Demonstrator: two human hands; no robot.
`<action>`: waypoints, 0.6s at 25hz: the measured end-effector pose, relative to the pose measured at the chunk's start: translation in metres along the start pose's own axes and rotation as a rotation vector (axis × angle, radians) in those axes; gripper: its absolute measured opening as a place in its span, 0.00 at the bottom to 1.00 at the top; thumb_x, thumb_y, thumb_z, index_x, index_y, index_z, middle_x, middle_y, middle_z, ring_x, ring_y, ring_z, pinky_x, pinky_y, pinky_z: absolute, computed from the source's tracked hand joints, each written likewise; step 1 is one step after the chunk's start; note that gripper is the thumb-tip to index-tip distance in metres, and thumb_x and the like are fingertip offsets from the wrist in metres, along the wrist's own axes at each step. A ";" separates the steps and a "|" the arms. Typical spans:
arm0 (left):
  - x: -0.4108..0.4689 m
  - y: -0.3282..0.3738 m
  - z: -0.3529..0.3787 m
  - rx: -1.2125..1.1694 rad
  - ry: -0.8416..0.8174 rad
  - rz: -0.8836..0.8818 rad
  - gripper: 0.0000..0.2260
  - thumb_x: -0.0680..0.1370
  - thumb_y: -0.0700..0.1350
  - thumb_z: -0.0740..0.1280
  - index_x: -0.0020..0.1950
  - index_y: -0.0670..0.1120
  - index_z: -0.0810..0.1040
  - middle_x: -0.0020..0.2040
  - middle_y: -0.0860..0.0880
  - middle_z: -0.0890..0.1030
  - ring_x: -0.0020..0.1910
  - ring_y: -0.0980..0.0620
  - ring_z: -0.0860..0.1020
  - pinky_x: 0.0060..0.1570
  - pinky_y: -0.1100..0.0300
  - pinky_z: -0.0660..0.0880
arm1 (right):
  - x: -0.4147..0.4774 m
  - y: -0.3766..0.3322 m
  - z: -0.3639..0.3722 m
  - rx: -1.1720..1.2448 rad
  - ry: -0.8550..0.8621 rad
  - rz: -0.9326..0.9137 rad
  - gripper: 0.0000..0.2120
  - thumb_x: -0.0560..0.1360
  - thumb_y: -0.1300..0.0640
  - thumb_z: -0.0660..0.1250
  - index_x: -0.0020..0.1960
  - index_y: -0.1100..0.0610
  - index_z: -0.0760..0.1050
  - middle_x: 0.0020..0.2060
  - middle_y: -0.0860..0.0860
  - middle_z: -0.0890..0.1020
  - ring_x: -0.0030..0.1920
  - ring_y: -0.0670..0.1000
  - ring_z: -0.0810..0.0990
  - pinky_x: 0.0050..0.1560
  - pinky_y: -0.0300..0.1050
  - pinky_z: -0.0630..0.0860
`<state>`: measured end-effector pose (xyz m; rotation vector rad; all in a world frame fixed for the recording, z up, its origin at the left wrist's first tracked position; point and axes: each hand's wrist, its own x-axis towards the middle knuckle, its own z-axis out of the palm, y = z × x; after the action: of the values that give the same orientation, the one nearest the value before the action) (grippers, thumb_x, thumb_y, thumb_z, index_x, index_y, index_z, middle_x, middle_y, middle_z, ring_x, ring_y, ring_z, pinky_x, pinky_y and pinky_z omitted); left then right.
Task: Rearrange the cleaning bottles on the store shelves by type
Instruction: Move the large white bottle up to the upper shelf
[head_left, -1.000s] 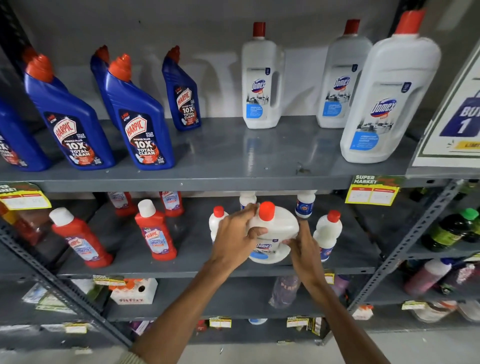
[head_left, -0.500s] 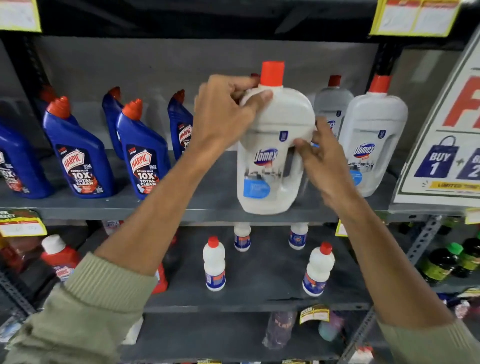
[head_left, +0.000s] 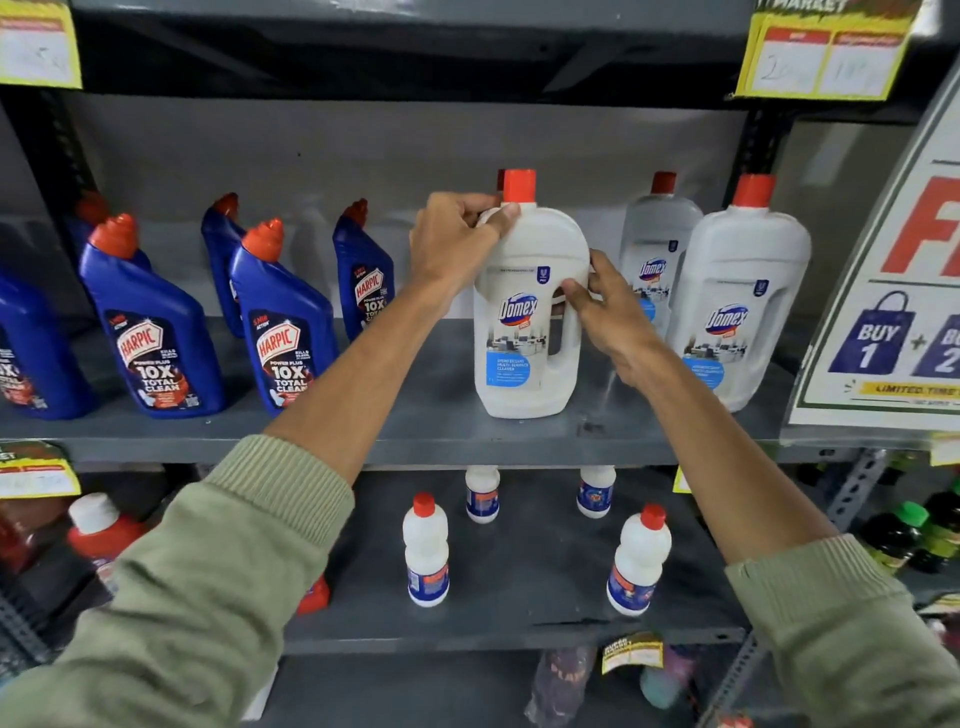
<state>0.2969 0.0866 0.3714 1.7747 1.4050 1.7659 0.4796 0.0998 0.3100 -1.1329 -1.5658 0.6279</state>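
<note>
both hands hold one white domex bottle (head_left: 524, 322) upright, its base on the grey shelf (head_left: 426, 415). the left hand (head_left: 454, 241) is closed over the shoulder just below the red cap; the right hand (head_left: 605, 306) has its fingers curled around the handle on the bottle's right side. another red cap behind it is mostly hidden. to the right stand two more domex bottles (head_left: 727, 312); to the left, well apart, blue harpic bottles (head_left: 283, 322), the farthest left cut off by the frame. a promo sign (head_left: 893, 291) runs off the right edge. on the lower shelf (head_left: 519, 631) stand small white bottles (head_left: 426, 551), their labels too blurred to read.
</note>
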 end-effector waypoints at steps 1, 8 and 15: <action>-0.001 -0.002 0.001 -0.020 -0.010 0.000 0.13 0.73 0.55 0.72 0.54 0.51 0.86 0.48 0.55 0.88 0.47 0.58 0.84 0.57 0.52 0.81 | 0.000 0.002 -0.001 0.007 -0.001 0.002 0.17 0.82 0.54 0.63 0.70 0.48 0.69 0.51 0.40 0.81 0.55 0.42 0.79 0.55 0.43 0.73; -0.020 -0.026 -0.002 -0.166 -0.106 0.051 0.21 0.75 0.49 0.73 0.67 0.49 0.78 0.59 0.49 0.85 0.58 0.53 0.83 0.61 0.46 0.80 | -0.011 0.010 0.002 -0.017 0.059 -0.005 0.19 0.81 0.50 0.65 0.71 0.47 0.70 0.46 0.36 0.83 0.45 0.29 0.80 0.46 0.33 0.73; -0.079 -0.087 -0.018 -0.160 0.036 0.090 0.17 0.77 0.42 0.71 0.65 0.41 0.79 0.56 0.45 0.86 0.53 0.58 0.85 0.54 0.70 0.80 | -0.069 0.038 0.028 0.074 0.461 -0.178 0.18 0.79 0.59 0.69 0.68 0.59 0.75 0.59 0.52 0.84 0.56 0.47 0.83 0.57 0.40 0.81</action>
<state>0.2604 0.0615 0.2610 1.7550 1.1763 1.9065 0.4666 0.0574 0.2388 -0.9853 -1.2176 0.2763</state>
